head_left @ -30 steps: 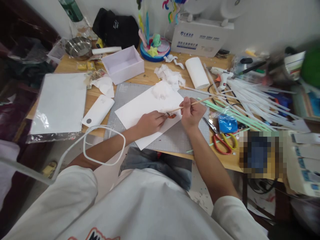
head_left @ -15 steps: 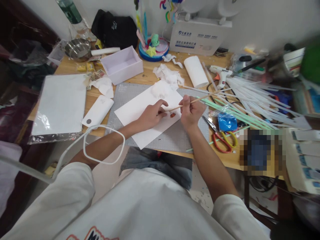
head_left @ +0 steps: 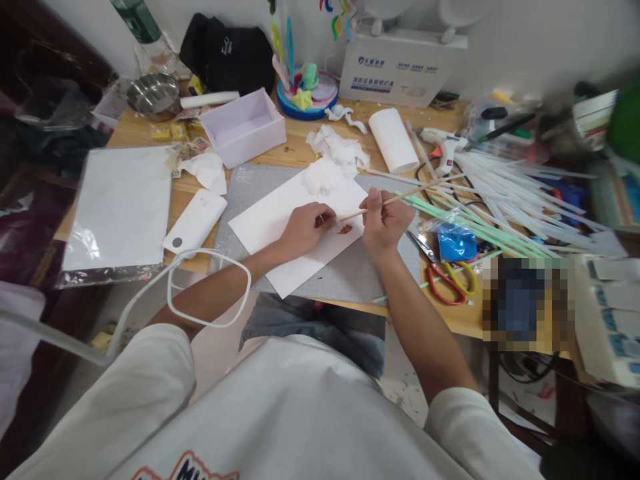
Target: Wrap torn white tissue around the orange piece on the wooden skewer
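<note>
Holding a wooden stick [head_left: 355, 215] at frame ctr., the R hand [head_left: 386, 220] is closed firmly round the shaft, thumb uppermost; the near tip points to lower L, the far end to upper R. The L hand [head_left: 306, 227], just L of the tip, has its fingers bent & thumb drawn in; whether it pinches anything or touches the tip, cannot tell. Step in hand (judged): fine fingertip work at the stick's end. Best done w/ R fist as a steady clamp & L fingertips making small, light moves; a thin shaft prob. rolls or flexes under a hard push.

Just below the tip, a small orange-brown piece [head_left: 345, 229] lies on white card [head_left: 280, 230]; L knuckles are best kept off it. Above the tip, a mound of white fluff [head_left: 320, 177] sits within easy reach; it's prob. very light, so slow moves avoid scatter. The card lies askew on a gray cutting mat [head_left: 245, 187] & may slide; resting the L hand's heel lightly on it would help.

Farther out: crumpled tissue [head_left: 336, 147], upper ctr.; glue gun [head_left: 447, 147] & loose white tubes [head_left: 505, 187], R of ctr., near the stick's far end, so any turn needs clearance; scissors [head_left: 445, 283], lower R.
</note>
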### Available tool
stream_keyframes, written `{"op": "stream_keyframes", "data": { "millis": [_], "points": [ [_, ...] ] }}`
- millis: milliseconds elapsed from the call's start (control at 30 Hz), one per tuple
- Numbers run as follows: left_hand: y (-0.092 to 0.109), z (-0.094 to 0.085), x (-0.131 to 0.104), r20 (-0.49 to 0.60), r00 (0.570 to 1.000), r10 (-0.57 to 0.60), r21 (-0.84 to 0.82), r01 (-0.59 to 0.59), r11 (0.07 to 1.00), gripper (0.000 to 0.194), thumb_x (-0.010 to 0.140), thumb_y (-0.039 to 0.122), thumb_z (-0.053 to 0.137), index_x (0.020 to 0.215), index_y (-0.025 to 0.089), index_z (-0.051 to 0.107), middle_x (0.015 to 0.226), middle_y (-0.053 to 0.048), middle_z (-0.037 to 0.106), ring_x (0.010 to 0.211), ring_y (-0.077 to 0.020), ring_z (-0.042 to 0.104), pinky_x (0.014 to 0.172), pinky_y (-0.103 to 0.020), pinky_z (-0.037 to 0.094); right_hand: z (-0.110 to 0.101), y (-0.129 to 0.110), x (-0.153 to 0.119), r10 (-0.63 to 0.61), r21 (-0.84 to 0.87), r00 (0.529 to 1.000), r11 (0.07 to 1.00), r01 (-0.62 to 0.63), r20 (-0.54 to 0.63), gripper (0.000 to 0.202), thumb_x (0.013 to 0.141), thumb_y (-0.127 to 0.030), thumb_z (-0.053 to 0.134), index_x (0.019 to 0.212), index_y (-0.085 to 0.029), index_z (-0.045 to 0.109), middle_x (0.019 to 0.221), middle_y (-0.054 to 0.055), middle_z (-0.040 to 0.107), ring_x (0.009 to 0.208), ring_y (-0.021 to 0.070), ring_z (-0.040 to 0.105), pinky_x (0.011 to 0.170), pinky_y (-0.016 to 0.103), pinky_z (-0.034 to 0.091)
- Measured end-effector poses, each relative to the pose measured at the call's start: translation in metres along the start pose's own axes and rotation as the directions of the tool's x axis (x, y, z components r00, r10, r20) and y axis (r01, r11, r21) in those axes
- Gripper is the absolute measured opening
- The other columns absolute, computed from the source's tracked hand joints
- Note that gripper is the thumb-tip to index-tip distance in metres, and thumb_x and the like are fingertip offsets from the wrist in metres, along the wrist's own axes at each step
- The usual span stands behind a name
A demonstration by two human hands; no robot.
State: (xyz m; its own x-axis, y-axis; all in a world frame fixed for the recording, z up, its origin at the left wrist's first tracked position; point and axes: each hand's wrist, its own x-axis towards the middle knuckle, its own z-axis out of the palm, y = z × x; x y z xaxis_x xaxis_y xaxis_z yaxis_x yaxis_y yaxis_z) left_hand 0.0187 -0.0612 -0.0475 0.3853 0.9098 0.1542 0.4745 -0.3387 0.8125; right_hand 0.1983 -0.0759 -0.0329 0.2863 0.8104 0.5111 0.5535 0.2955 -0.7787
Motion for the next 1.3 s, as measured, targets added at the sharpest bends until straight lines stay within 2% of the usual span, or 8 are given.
{"op": "stream_keyframes", "data": {
  "millis": [200,400,600,900,1167,1300],
  "points": [
    [-0.001,0.001,0.0,0.005,0.999,-0.042,-0.054,0.042,0.998,0.011,0.087,0.024,0.069,0.095,0.016,0.07,0.081,-0.001,0.07,0.067,-0.0118,0.056,0.067,-0.026,0.045,-0.004,-0.002,-0.004,-0.068,-0.017,0.995,0.998,0.066,-0.08,0.058,0.102,-0.058,0.038,0.06,-0.022,0.058,0.048,-0.002,0.048,0.047,0.01,0.048,0.054,0.03,0.035],
    [-0.002,0.001,0.001,0.025,0.998,-0.054,-0.089,0.056,0.994,0.01,0.087,0.026,0.067,0.089,0.017,0.07,0.082,-0.002,0.072,0.069,-0.0123,0.057,0.066,-0.026,0.044,-0.003,-0.01,-0.006,-0.196,-0.057,0.98,0.978,0.198,0.037,0.058,0.102,-0.056,0.036,0.058,-0.022,0.054,0.049,-0.001,0.05,0.047,0.0096,0.047,0.054,0.03,0.034],
    [0.001,-0.003,0.001,0.033,0.999,-0.021,-0.126,0.025,0.992,0.012,0.089,0.025,0.067,0.09,0.015,0.073,0.084,-0.004,0.074,0.071,-0.0127,0.06,0.069,-0.026,0.046,0.0,-0.008,-0.005,-0.268,-0.164,0.96,0.946,0.279,0.086,0.057,0.103,-0.053,0.035,0.055,-0.023,0.044,0.051,-0.001,0.048,0.05,0.0096,0.043,0.055,0.03,0.031],
    [0.001,-0.004,0.002,0.052,0.998,-0.046,-0.074,0.049,0.996,0.012,0.089,0.021,0.065,0.091,0.016,0.075,0.087,-0.004,0.075,0.074,-0.014,0.062,0.071,-0.028,0.046,-0.002,-0.01,-0.007,-0.241,-0.147,0.968,0.957,0.25,0.075,0.058,0.103,-0.055,0.032,0.055,-0.023,0.042,0.051,-0.001,0.044,0.05,0.0109,0.041,0.057,0.032,0.031],
    [-0.002,-0.001,0.002,0.023,0.999,-0.025,-0.108,0.027,0.994,0.012,0.091,0.023,0.065,0.091,0.016,0.074,0.087,-0.004,0.076,0.074,-0.0139,0.063,0.072,-0.028,0.047,0.002,-0.008,-0.008,-0.288,-0.174,0.949,0.936,0.307,0.126,0.054,0.103,-0.05,0.035,0.058,-0.023,0.043,0.054,0.0,0.05,0.053,0.0107,0.044,0.057,0.031,0.031],
    [-0.002,-0.002,0.002,0.027,1.0,-0.011,-0.122,0.015,0.992,0.012,0.091,0.023,0.064,0.092,0.015,0.073,0.087,-0.004,0.076,0.074,-0.014,0.065,0.072,-0.028,0.048,0.002,-0.008,-0.007,-0.302,-0.205,0.942,0.922,0.328,0.15,0.054,0.103,-0.051,0.033,0.058,-0.023,0.041,0.054,0.0,0.049,0.053,0.0107,0.042,0.056,0.031,0.028]
  ]
}}
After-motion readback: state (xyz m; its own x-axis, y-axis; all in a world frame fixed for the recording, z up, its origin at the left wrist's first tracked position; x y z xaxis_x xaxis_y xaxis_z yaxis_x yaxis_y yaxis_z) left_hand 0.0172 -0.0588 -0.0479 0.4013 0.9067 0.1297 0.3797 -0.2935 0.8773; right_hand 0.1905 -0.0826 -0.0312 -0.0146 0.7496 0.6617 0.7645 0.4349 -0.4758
